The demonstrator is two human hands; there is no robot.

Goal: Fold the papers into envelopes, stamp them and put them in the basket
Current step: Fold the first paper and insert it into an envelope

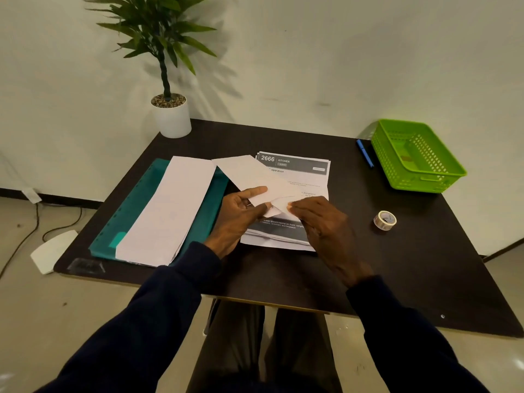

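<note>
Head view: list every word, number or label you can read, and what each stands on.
"2666": dark header of the top printed sheet.
"KITCHEN": same header, beside the number.
"eparation": under the header, start hidden by the folded paper.
"kitchen workspace": lower dark band, blurred, uncertain.
Other lines on the sheet: too small to read.
Tape roll: print unreadable.

The left hand (241, 211) and right hand (320, 222) pinch a white paper (255, 177) over a printed stack (297, 165); a teal folder (136, 199) lies left; a tape roll (384, 220) sits right; a blue pen (365, 153) and green basket (422, 181) lie far right.
</note>
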